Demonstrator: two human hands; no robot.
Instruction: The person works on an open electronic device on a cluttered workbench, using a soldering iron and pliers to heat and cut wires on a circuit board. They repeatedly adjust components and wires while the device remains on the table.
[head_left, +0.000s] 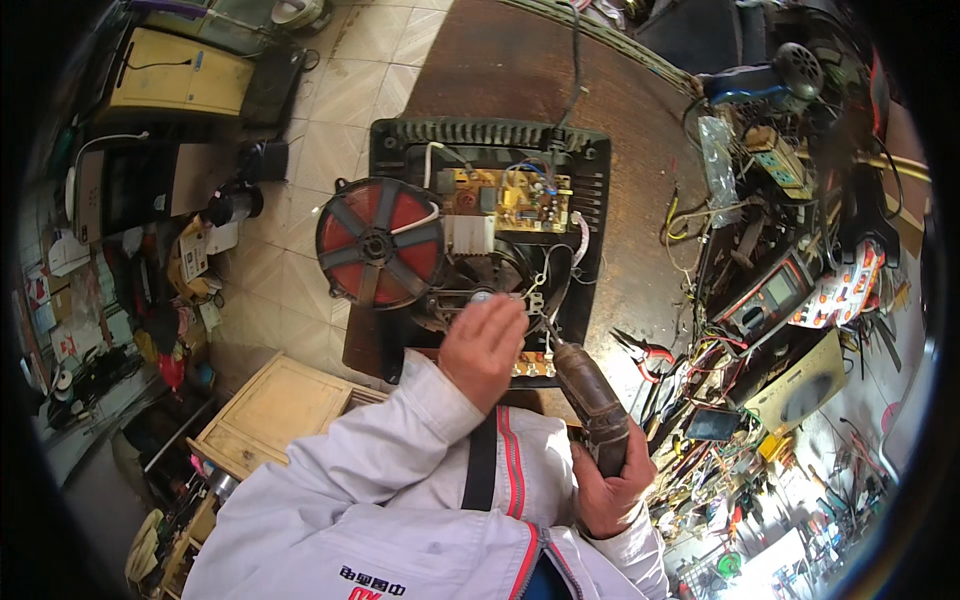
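Note:
An opened induction cooker base (590, 270) lies on the bench, its black shell holding a tan circuit board (515, 205) with a grey heat sink (468, 236). Tilted over its left edge rests a round coil (375, 243) with dark red sectors. My left hand (488, 345) is over the lower part of the shell, by the partly hidden fan (500, 270); its fingers are stretched out and its palm side is hidden. My right hand (612, 485) is closed around a worn brown electric screwdriver (590, 395). The tool's thin tip points up-left toward a small board (532, 364) at the near edge.
On the right lie pliers with red handles (645, 355), a multimeter (770, 300), a blue hair dryer (765, 82) and many tangled wires and tools. A wooden cabinet (280, 410) stands at the lower left, beside the tiled floor (260, 290).

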